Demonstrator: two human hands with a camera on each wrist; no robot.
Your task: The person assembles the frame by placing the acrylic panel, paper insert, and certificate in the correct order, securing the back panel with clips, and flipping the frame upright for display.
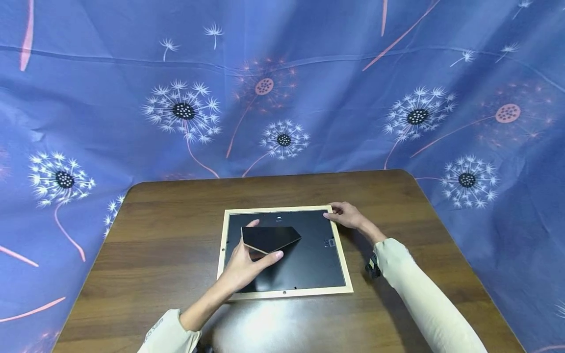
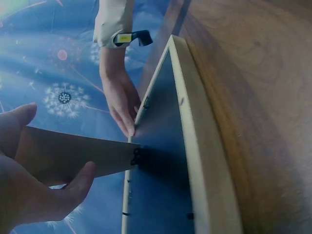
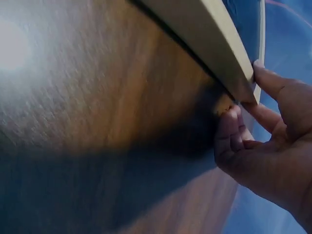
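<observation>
A picture frame (image 1: 309, 264) with a pale wooden border lies back side up on the table, showing its black backing board. From the backing rises a black easel stand (image 1: 269, 238), joined to it by a small dark hinge (image 2: 138, 156) in the left wrist view. My left hand (image 1: 243, 264) holds this stand by its edges between thumb and fingers, tilted up off the board. At the far right corner of the border, my right hand (image 1: 346, 215) pinches the wood, thumb on top and fingers at the outer side, as the right wrist view shows.
The brown wooden table (image 1: 167, 235) extends around the frame on all sides. Behind it hangs a blue curtain (image 1: 335, 98) printed with dandelions. A metal hanger (image 1: 330, 242) sits on the backing's right side, another (image 1: 279, 218) near its far edge.
</observation>
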